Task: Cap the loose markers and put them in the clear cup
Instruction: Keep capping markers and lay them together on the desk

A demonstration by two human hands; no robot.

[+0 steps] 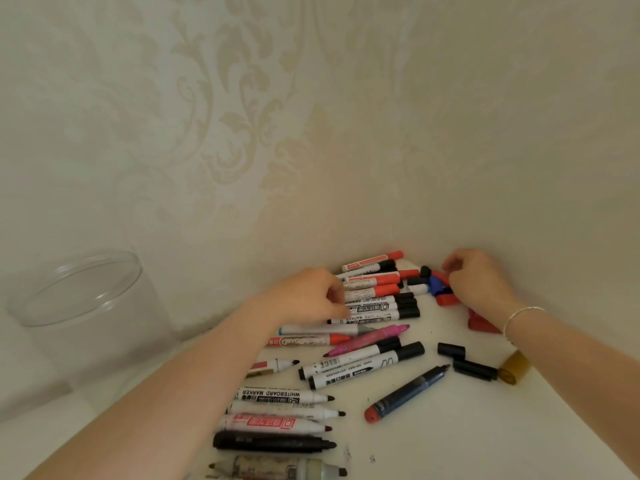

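The clear cup (90, 327) stands empty at the left against the wall. Several capped red and black markers (384, 292) lie in a row at the back. My left hand (308, 296) lies on their left ends, fingers and thumb curled round the white barrel of a black-capped marker (377, 318). A small pile of loose caps (431, 284), red, blue, black and white, sits by the wall. My right hand (481, 282) is over it, fingertips pinching a red cap (438, 274). Several uncapped markers (284, 396) lie near me under my left forearm.
A dark blue uncapped marker (408, 393), a pink marker (370, 339), two loose black caps (450, 349) and a gold cap (514, 370) lie on the white table (450, 445). More red caps (479, 323) sit under my right wrist. A patterned wall rises right behind everything.
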